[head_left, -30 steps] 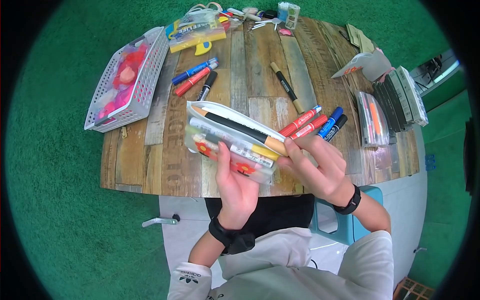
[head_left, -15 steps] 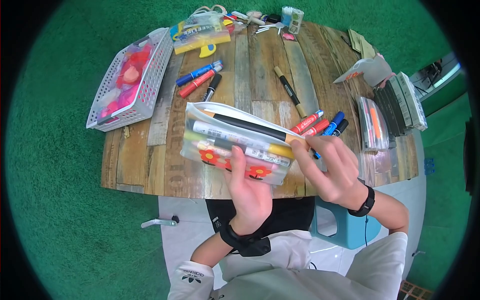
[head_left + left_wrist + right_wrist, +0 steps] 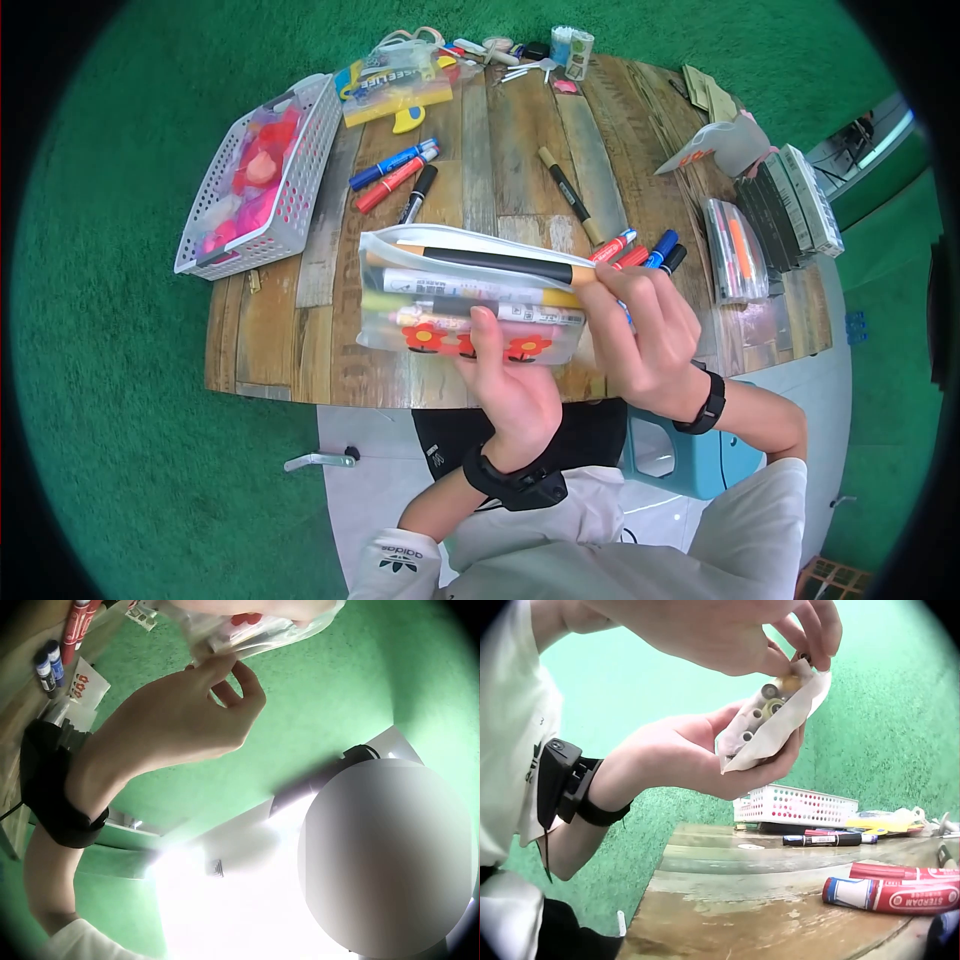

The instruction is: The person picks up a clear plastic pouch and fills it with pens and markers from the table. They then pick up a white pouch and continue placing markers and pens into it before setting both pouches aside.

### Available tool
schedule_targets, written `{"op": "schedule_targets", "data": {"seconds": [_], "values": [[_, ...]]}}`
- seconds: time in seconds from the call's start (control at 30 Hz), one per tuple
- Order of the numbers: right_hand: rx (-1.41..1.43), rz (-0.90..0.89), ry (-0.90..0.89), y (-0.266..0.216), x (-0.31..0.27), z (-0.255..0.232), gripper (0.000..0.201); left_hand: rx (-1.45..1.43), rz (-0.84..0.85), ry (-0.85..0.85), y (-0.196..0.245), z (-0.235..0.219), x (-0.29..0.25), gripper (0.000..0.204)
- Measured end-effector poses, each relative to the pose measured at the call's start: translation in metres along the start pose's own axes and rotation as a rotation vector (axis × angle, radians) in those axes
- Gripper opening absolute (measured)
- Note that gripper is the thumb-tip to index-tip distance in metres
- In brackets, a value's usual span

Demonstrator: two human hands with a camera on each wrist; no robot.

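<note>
Pouch [image 3: 430,335], turned nearer level; pen [image 3: 500,263] along its gaping mouth, so apparently unsealed. Left hand [image 3: 513,395]: gripping pouch from below. Right hand [image 3: 648,340]: fingers pinching pouch's right end.

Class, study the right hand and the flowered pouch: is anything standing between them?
Nothing visible is. The right hand pinches the right end of the pouch, which the left hand holds. The loose red markers lie on the table beyond, not between.
</note>
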State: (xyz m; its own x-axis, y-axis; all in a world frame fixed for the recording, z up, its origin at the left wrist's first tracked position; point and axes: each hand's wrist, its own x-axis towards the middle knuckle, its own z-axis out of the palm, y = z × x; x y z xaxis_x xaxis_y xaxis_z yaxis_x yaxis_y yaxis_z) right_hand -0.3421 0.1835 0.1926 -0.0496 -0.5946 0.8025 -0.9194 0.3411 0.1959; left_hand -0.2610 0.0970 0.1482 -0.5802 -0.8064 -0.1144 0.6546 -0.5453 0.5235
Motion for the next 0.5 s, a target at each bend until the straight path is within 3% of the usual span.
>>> {"op": "schedule_targets", "data": {"seconds": [0.2,0.33,0.5], "values": [[-0.031,0.088,-0.077,0.000,0.005,-0.001,0.037,0.011,0.051,-0.007,-0.004,0.005,0.000,0.040],[-0.122,0.035,-0.001,0.005,0.010,0.003,0.034,0.024,0.079,-0.012,-0.006,0.006,0.000,0.039],[0.009,0.125,-0.112,0.002,0.008,-0.001,0.029,0.023,0.044,-0.034,-0.010,-0.007,0.007,0.038]]}}
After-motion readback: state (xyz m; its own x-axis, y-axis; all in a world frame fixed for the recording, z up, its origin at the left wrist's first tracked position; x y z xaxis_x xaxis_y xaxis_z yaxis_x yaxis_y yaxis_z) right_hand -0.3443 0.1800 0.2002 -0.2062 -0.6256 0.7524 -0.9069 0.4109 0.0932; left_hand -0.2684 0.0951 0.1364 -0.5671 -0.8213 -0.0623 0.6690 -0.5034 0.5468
